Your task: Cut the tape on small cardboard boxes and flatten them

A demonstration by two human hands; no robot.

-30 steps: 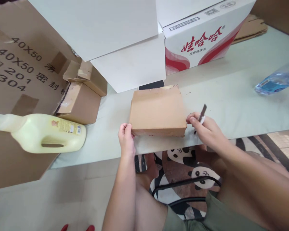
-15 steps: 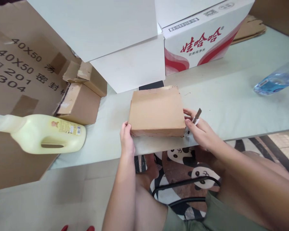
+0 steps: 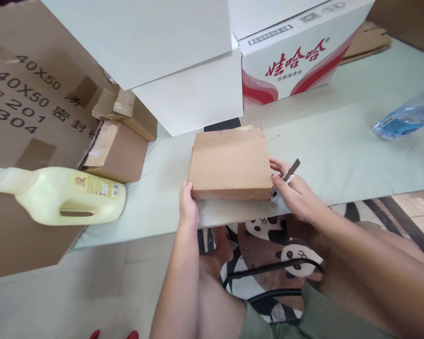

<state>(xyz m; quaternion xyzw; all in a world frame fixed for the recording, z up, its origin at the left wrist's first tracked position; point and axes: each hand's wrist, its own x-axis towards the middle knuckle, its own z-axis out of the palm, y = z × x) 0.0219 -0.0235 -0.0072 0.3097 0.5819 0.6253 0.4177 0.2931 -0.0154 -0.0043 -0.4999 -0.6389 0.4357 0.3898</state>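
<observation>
A small brown cardboard box lies flat near the front edge of the table, between my hands. My left hand grips its near left corner, the thumb along the side and the other fingers mostly hidden behind it. At the right side, my right hand holds a utility knife between thumb and palm. The knife's grey blade points up and away to the right, and its handle end shows below my thumb. My right fingertips reach the box's right side.
Stacked white boxes and a red-and-white carton stand behind. Left are small brown boxes, a yellow jug lying down and a large carton. A black flat object and a plastic bottle lie on the table.
My left hand has shifted slightly right against the box's corner. The knife blade in my right hand has tipped a little further right. The box has hardly moved.
</observation>
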